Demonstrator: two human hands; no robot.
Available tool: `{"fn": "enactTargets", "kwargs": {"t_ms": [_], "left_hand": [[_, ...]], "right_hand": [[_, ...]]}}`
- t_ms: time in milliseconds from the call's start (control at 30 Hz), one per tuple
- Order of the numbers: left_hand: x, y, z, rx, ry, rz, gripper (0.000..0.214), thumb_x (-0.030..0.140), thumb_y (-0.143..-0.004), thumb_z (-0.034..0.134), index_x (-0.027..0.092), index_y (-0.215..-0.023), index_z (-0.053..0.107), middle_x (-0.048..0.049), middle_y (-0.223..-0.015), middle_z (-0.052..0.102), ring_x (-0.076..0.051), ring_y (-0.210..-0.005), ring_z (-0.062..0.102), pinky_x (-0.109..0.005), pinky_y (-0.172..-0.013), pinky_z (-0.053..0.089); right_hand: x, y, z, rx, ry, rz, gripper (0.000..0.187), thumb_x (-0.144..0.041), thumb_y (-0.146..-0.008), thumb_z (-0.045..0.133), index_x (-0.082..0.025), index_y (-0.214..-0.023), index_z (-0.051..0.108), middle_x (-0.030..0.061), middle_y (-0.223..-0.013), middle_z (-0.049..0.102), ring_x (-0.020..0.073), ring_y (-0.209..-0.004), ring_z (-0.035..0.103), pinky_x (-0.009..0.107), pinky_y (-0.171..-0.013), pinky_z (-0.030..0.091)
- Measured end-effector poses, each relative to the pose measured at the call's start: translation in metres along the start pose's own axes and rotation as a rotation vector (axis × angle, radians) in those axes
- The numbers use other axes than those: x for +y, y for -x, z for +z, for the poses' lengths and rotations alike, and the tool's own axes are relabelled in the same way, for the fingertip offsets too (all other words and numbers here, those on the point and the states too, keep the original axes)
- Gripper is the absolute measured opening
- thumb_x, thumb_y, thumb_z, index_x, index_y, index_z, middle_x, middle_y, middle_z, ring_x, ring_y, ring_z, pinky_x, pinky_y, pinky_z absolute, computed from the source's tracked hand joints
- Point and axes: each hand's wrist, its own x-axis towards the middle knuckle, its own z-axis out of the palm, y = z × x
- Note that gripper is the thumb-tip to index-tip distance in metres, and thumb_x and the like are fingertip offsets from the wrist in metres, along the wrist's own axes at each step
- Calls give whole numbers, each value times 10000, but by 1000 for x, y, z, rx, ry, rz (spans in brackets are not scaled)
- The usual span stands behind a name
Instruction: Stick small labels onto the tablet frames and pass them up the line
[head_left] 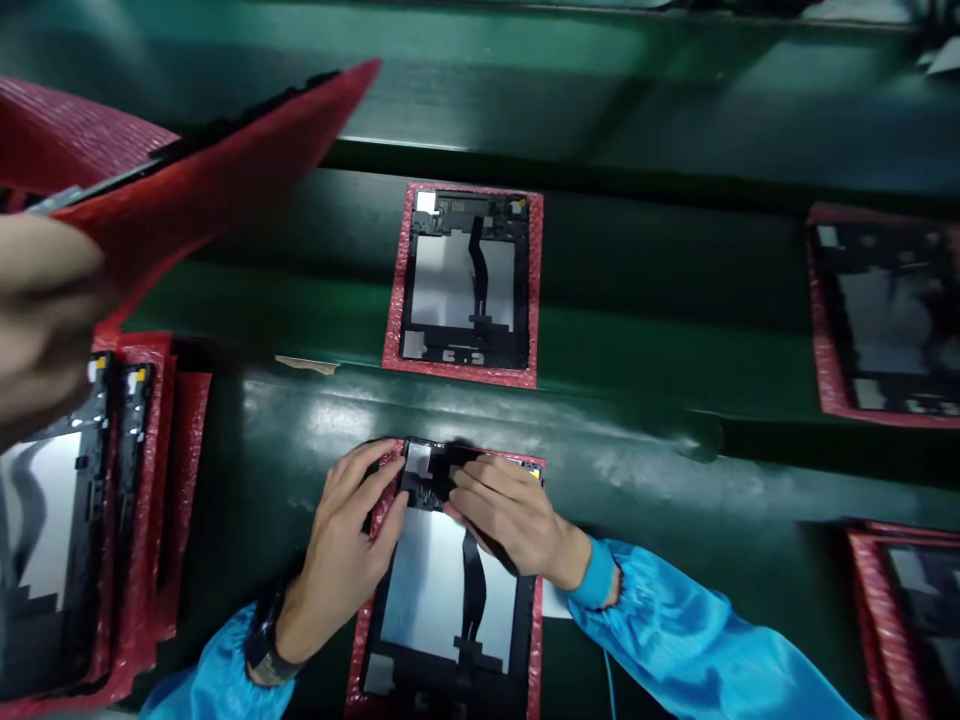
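In front of me lies an opened tablet screen assembly (427, 575), with a black frame, a silver back plate and a dark flex cable (474, 585). It rests on a red bubble-wrap sheet (535, 640). My left hand (349, 535) is open, its fingers apart and touching the assembly's upper left edge. Over the assembly's top strip, my right hand (510, 510) is closed with its fingers pressed together. Its fingertips meet the dark parts there, and whatever they pinch is hidden.
Another tablet assembly (465, 280) lies on red wrap on the green belt (645, 300) beyond. Stacked assemblies (52, 560) stand at left, more at right (892, 310). Another person's blurred hand (45, 310) at upper left holds a red-wrapped panel (225, 190).
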Motion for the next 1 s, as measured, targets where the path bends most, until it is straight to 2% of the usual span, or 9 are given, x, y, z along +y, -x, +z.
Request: {"fn": "enactTargets", "kwargs": {"t_ms": [167, 300, 467, 600, 767, 1000], "left_hand": [[-9, -17, 40, 19, -59, 32, 454, 145, -1002, 638, 305, -1427, 629, -61, -1421, 682, -243, -1341, 618, -440, -1106, 519], [-20, -35, 76, 27, -49, 33, 436, 143, -1001, 636, 306, -1405, 639, -69, -1397, 688, -255, -1312, 631, -459, -1085, 525], [-34, -51, 123, 37, -49, 61, 443, 121, -993, 637, 298, -1400, 639, -76, -1403, 681, -258, -1320, 625, -458, -1083, 518], [-35, -55, 159, 34, -59, 71, 427, 119, -989, 644, 285, -1382, 649, -69, -1397, 683, -249, -1326, 617, -438, -1088, 511], [-26, -54, 208, 33, -66, 88, 448, 110, -984, 651, 280, -1399, 639, -67, -1407, 671, -239, -1336, 601, -419, -1095, 497], [12, -58, 258, 34, -64, 106, 424, 97, -988, 652, 259, -1381, 639, -71, -1399, 668, -230, -1327, 596, -409, -1087, 487]], "right_hand": [[36, 22, -8, -85, 56, -37, 295, -107, -1012, 674, -209, -1288, 696, 99, -998, 843, 269, -989, 814, 413, -823, 691], [71, 48, -13, -102, 48, -24, 304, -83, -985, 707, -229, -1252, 717, 102, -1071, 853, 281, -1039, 828, 436, -883, 721], [108, 77, -13, -131, 44, -9, 277, -79, -976, 718, -237, -1202, 725, 105, -1088, 854, 290, -1055, 829, 443, -875, 733], [129, 101, -20, -121, 113, -68, 183, -81, -972, 727, -178, -1126, 728, 143, -1013, 855, 306, -1003, 836, 434, -816, 742], [150, 138, -39, -124, 185, -102, 131, -92, -994, 706, -218, -1014, 736, 87, -964, 855, 256, -958, 835, 398, -823, 745], [167, 179, -83, -125, 192, -112, 76, -104, -990, 723, -172, -1019, 744, 119, -957, 844, 251, -970, 816, 396, -870, 724]]}}
